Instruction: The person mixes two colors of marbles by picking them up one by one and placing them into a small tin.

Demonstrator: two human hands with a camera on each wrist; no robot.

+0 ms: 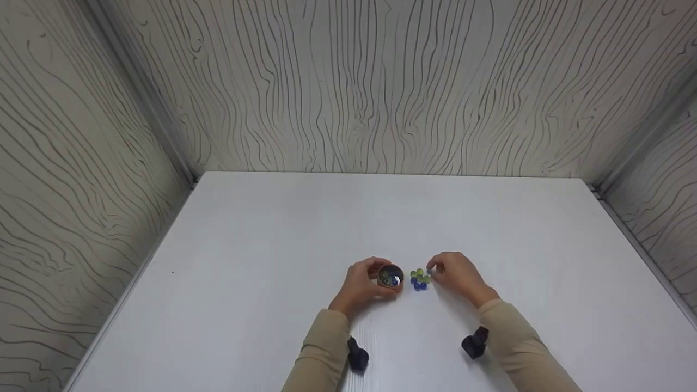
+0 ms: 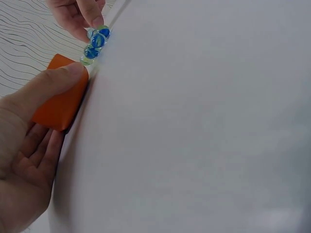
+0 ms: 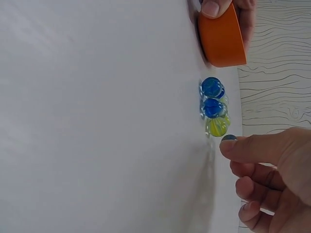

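My left hand point(image 1: 360, 284) grips a small orange cup point(image 3: 221, 42), thumb on one side and fingers on the other. The cup stands on the white table, and several marbles point(image 1: 391, 281) show inside its dark interior. Just right of the cup lies a cluster of loose blue and yellow-green glass marbles point(image 3: 213, 108). At the cluster's right edge, my right hand point(image 1: 457, 275) pinches a single bluish marble point(image 3: 229, 138) between thumb and forefinger. Its other fingers are loosely curled in the right wrist view. Most of the pinched marble is hidden by the thumb.
The white table point(image 1: 283, 218) spreads around both hands. Wood-grain patterned panels point(image 1: 348, 87) rise behind it and at both sides. A dark device point(image 1: 358, 356) sits at the left wrist and another dark device point(image 1: 475, 344) at the right wrist.
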